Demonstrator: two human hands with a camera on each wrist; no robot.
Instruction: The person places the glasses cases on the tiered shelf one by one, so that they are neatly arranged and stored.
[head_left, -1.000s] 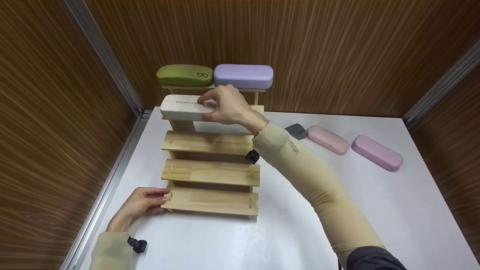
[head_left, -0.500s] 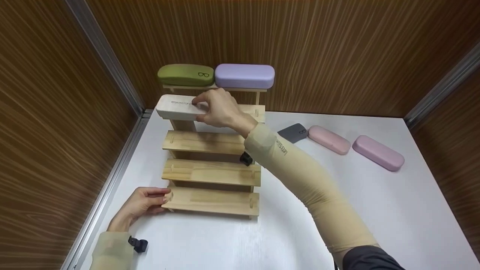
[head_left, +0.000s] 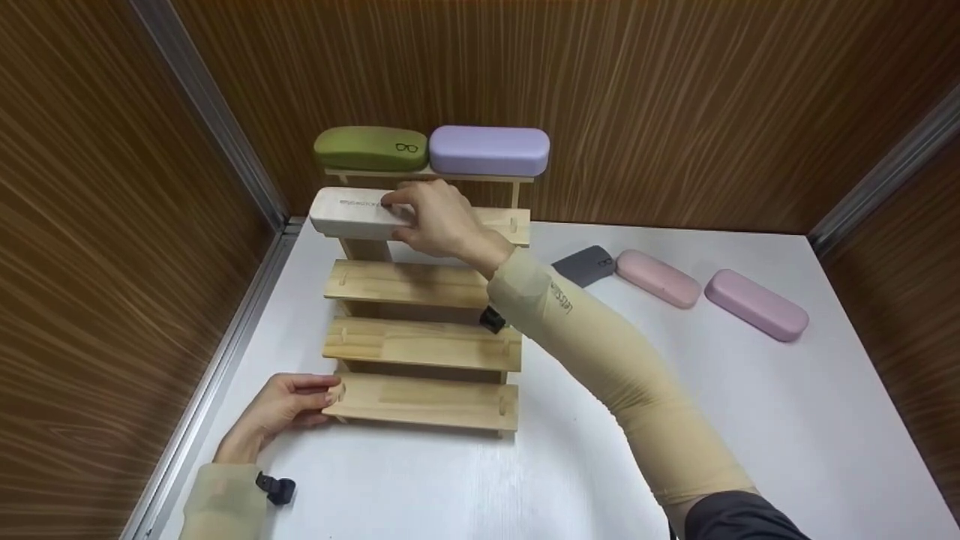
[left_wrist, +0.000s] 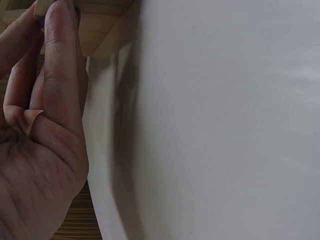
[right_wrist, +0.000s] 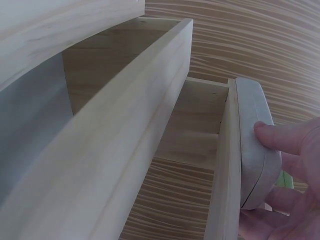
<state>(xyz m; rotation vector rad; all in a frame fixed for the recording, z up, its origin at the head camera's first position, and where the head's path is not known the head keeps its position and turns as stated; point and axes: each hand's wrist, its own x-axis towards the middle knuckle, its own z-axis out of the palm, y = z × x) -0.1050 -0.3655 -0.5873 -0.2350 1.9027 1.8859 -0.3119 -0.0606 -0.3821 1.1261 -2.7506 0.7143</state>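
Note:
A white glasses case (head_left: 352, 214) with small print on its lid lies along the left part of the second shelf from the top. My right hand (head_left: 439, 217) grips its right end, thumb on the near side and fingers over the top. In the right wrist view the case (right_wrist: 255, 145) sits flat against the shelf board. At the lowest step of the wooden rack (head_left: 435, 401), my left hand (head_left: 281, 409) pinches the left end between thumb and fingers. The left wrist view shows the fingertips (left_wrist: 60, 22) right at the wood's edge.
A green glasses case (head_left: 371, 150) and a lavender one (head_left: 489, 150) stand side by side on the top shelf. On the white table (head_left: 600, 450) to the right lie a grey case (head_left: 585, 265), a salmon-pink one (head_left: 658, 278) and a mauve one (head_left: 757, 304). Wood-grain walls surround the table.
My right hand has shifted slightly left along the second shelf, taking the white glasses case with it. More of the grey case shows beside the sleeve. The left hand stays put.

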